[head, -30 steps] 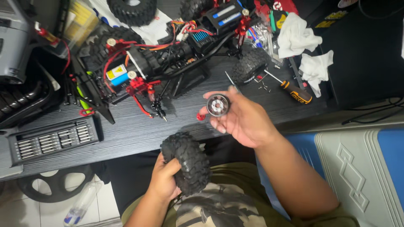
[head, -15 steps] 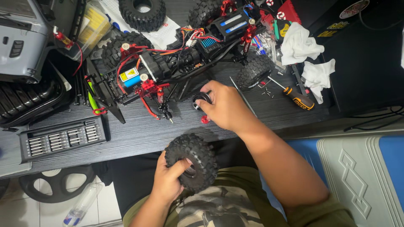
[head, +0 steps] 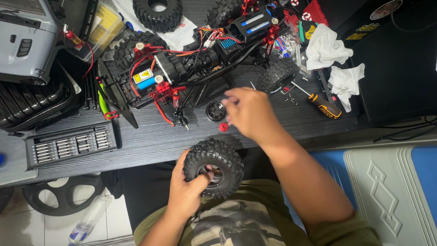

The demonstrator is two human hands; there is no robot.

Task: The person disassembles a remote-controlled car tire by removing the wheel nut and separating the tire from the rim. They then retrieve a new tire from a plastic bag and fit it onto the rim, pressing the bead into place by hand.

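Two hands are busy over a dark work table (head: 150, 146) crowded with model-car parts; the left hand (head: 189, 191) holds a knobbly black tyre (head: 213, 167) just above the lap, its fingers curled round the tread and into the hub opening, gripping it firmly; the right hand (head: 248, 111) hangs over the table with its fingers blurred, so I cannot tell whether they are spread or pinching anything, though they seem loosely bent beside a small round black wheel hub (head: 215, 111) lying flat on the table; a tiny red fitting (head: 223, 127) sits just below that hub, touching neither hand. Behind them lies the stripped chassis (head: 200, 59) of the model crawler, red links and wires exposed, with one mounted wheel (head: 276, 75) at its right end and a loose tyre (head: 158, 13) farther back. A yellow-handled screwdriver (head: 323, 105) rests to the right, near scattered screws; a tray of driver bits (head: 68, 146) lies at the left. The step in hand looks like wheel assembly, tyre kept ready while the hub is handled; the next move probably calls for a clean pinch on the hub and lining it up squarely with the tyre's opening.
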